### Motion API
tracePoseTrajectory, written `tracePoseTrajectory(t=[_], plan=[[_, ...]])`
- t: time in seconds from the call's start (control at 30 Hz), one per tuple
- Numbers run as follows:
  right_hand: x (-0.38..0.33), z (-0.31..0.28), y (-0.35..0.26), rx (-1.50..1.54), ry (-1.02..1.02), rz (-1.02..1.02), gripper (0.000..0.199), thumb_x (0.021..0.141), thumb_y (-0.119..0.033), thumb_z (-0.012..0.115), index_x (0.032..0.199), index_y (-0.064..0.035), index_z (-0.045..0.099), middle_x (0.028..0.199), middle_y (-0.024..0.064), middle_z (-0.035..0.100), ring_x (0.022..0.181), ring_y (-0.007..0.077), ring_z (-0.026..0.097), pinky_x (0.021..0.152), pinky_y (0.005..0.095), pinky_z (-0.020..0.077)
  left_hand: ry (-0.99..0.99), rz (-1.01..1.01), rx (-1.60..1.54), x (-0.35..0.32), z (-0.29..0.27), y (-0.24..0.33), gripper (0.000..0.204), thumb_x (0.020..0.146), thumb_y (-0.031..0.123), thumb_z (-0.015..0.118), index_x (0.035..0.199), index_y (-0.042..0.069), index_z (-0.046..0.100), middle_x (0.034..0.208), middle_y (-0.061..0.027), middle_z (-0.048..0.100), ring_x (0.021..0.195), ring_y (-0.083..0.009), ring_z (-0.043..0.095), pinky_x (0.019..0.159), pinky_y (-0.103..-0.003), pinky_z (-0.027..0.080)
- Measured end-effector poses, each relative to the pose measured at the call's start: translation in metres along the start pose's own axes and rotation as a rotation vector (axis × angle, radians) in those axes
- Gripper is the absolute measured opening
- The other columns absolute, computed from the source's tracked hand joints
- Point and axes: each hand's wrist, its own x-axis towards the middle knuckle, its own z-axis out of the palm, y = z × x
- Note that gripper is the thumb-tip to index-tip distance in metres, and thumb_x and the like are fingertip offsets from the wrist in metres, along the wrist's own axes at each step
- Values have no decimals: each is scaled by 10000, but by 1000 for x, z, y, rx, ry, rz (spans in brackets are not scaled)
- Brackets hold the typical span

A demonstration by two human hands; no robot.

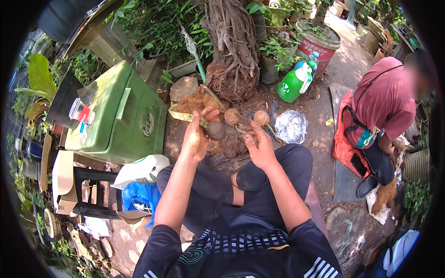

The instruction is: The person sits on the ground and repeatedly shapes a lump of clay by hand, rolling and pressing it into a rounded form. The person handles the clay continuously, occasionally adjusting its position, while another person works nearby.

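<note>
My left hand (197, 139) is raised above my crossed legs, palm turned inward, with a smooth dark brown ball, perhaps of soil, (215, 131) against its fingers. Facing it is my right hand (260, 147), soil on its fingertips, thumb and fingers apart and nothing visible in the grip. Just past the fingers lie two small balls wrapped in brown fibre, one on the left (232, 116) and another on the right (261, 118). A heap of loose brown fibre (194, 102) sits on the ground beyond my left hand.
A tree trunk with tangled roots (232, 46) stands ahead. To the left is a green cool box (116, 116); to the right are a green spray bottle (290, 86) and a crumpled clear plastic bag (291, 126). Another person (382, 102) sits at the far right.
</note>
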Motion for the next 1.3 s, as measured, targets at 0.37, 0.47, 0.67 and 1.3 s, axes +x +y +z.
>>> tracePoseTrajectory(t=[0.37, 0.47, 0.67, 1.3], plan=[[15, 3, -44, -687, -261, -365, 591, 898, -342, 636, 1458, -325, 446, 1482, 122, 406, 1291, 406, 438, 1096, 527, 350, -38, 1, -202, -13, 5, 0, 563, 1036, 542, 330, 1448, 163, 386, 1396, -85, 517, 1223, -255, 541, 1005, -489, 477], [16, 3, -33, -478, -296, -396, 610, 907, -349, 632, 1476, -313, 415, 1477, 136, 408, 1307, 391, 434, 1110, 499, 345, -50, 8, -181, -13, 2, 0, 573, 1035, 541, 329, 1444, 144, 387, 1399, -85, 516, 1237, -253, 537, 998, -465, 487], [17, 24, -15, 323, -232, -43, 668, 1008, -483, 466, 1517, -76, 319, 1530, 163, 347, 1401, 307, 361, 1153, 432, 281, -68, 203, -77, -20, 13, -1, 641, 1036, 536, 327, 1430, 34, 391, 1466, -100, 454, 1327, -249, 469, 1068, -438, 413], [4, 49, 55, 835, -319, 405, 647, 997, -510, 483, 1438, -47, 382, 1358, 89, 509, 1215, 207, 534, 873, 369, 518, -15, 291, 613, 8, -3, -55, 618, 1060, 486, 290, 1403, 7, 477, 1445, -196, 463, 1390, -297, 384, 1162, -402, 248]])
